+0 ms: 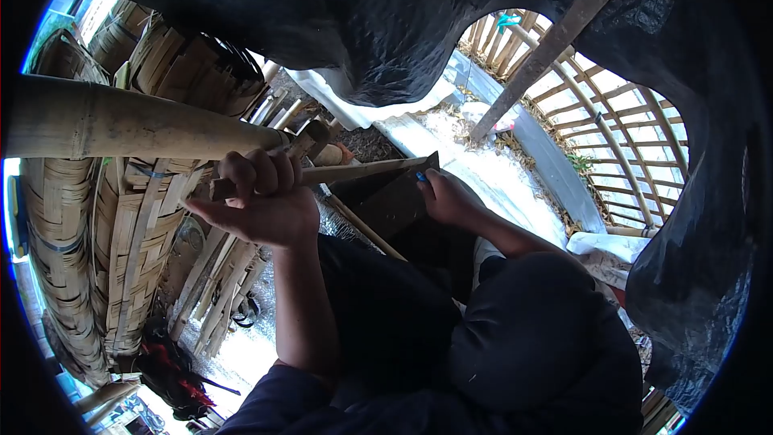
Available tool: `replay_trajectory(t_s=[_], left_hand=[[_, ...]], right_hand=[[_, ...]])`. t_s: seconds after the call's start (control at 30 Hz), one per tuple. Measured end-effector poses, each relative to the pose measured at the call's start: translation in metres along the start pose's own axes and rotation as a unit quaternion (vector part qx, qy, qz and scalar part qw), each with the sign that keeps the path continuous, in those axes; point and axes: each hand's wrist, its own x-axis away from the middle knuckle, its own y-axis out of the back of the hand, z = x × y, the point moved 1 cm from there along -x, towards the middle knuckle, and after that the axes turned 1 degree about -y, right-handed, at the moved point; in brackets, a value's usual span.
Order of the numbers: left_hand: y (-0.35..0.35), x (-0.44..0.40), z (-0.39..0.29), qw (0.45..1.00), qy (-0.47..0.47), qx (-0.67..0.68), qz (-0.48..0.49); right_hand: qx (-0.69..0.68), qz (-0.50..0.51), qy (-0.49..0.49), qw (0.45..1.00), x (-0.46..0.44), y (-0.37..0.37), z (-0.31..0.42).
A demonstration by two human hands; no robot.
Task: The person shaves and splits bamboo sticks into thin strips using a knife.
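My left hand (274,197) is closed around a bamboo strip (362,171), whose blunt near end pokes out past my fingers. The strip runs rightward across my lap towards my right hand (451,197). That hand is closed, with a small blue piece (422,176) showing at its fingertips; what it belongs to is hidden. A dark pointed edge (434,160) rises just above it, where the strip's far end lies. Below the strip, a dark brown flat panel (394,203) sits between my hands and knees. I cannot tell whether it touches the strip.
A thick bamboo pole (145,121) crosses on the left, close to my left hand. Woven bamboo panels (64,258) and loose split pieces (229,294) stand there. Black plastic sheeting (338,16) hangs overhead, with a slanting wooden slat (555,48) and a bamboo lattice (620,137) at right.
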Motion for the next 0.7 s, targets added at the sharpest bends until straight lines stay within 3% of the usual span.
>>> replay_trajectory(t_s=[0.13, 0.3, 0.4, 0.5, 0.57, 0.67, 0.7], left_hand=[[0.001, 0.006, -0.003, 1.000, -0.013, 0.023, 0.007], [-0.004, 0.002, 0.001, 0.999, 0.002, 0.030, 0.041], [-0.006, 0.002, 0.000, 0.992, 0.002, -0.016, 0.123], [-0.012, 0.003, -0.004, 0.989, -0.024, -0.057, 0.136], [-0.013, 0.002, -0.007, 0.983, 0.048, -0.099, 0.148], [0.004, 0.004, -0.006, 0.982, 0.015, -0.096, 0.164], [0.006, 0.002, -0.010, 0.982, 0.015, -0.096, 0.164]], right_hand=[[-0.057, -0.119, 0.032, 0.991, -0.011, 0.013, -0.006], [-0.090, -0.181, -0.033, 0.979, -0.007, 0.038, 0.001], [-0.088, -0.243, -0.078, 0.963, -0.005, 0.039, -0.008], [-0.101, -0.249, -0.098, 0.958, -0.004, 0.040, -0.014], [-0.107, -0.246, -0.110, 0.957, -0.004, 0.040, -0.018], [-0.095, -0.273, -0.087, 0.953, -0.004, 0.044, -0.018], [-0.077, -0.218, -0.070, 0.970, -0.006, 0.047, -0.018]])
